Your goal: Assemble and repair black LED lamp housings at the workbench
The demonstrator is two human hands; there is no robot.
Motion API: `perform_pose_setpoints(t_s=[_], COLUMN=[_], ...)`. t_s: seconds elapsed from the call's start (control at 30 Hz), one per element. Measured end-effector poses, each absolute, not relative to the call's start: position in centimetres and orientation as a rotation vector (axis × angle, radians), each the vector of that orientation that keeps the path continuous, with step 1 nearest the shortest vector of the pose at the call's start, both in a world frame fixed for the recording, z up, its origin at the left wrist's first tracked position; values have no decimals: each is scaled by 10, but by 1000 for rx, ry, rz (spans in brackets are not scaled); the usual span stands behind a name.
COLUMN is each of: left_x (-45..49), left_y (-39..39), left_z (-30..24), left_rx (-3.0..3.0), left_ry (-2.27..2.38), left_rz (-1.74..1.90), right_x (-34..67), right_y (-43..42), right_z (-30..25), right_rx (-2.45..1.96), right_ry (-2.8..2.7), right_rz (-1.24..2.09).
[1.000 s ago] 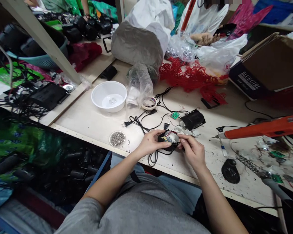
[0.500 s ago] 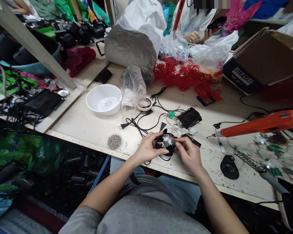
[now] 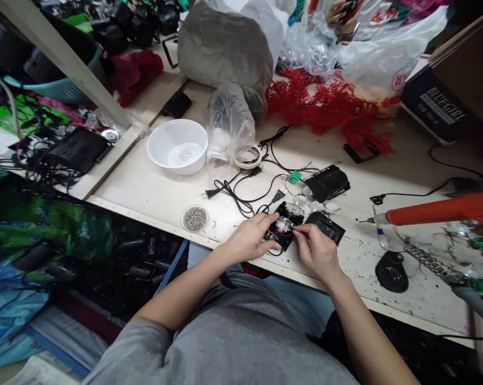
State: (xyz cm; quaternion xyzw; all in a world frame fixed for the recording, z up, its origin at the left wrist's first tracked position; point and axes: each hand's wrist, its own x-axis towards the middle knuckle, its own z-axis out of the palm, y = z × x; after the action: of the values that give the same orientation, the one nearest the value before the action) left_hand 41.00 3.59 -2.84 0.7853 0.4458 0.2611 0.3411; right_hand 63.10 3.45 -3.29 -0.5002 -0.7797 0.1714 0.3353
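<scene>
Head view: we observe a pale workbench (image 3: 121,187) with a large grey bag (image 3: 221,51) and red plastic mesh (image 3: 329,104) toward its far side. At the right lies an orange-handled soldering iron (image 3: 442,208) beside a coiled iron stand (image 3: 426,264). Left of the work area we find a white plastic bowl (image 3: 156,149), a clear plastic bag (image 3: 230,120), a roll of masking tape (image 3: 248,158), and a small dish of metal beads (image 3: 194,218). A black power cord (image 3: 241,195) with a two-pin plug runs across the bench. A black housing half (image 3: 327,182), a green circuit board (image 3: 294,176), and a black cover plate (image 3: 325,226) lie near the hands. The black electronic unit (image 3: 283,229), with red wires exposed, sits between both hands near the bench's front edge. The left hand (image 3: 247,239) holds it in a narrow grip from the left. The right hand (image 3: 315,251) pinches narrowly at the wires; what lies between its fingertips (image 3: 298,231) is too small to tell.
</scene>
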Motion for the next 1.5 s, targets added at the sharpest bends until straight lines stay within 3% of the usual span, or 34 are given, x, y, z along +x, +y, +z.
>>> perform_pose_setpoints(t_s=[0.77, 1.27, 1.5], left_x=[404, 412, 415], left_y=[43, 49, 51], left_z=[-35, -21, -21], left_rx=[2101, 1734, 1643], left_ry=[1072, 1210, 1239], left_rz=[679, 833, 854], right_x=[627, 634, 630], right_y=[34, 38, 42], right_z=[-36, -25, -25], right_rx=[-1259, -1300, -1292], right_ry=[-1998, -1666, -1584], right_rz=[388, 860, 908])
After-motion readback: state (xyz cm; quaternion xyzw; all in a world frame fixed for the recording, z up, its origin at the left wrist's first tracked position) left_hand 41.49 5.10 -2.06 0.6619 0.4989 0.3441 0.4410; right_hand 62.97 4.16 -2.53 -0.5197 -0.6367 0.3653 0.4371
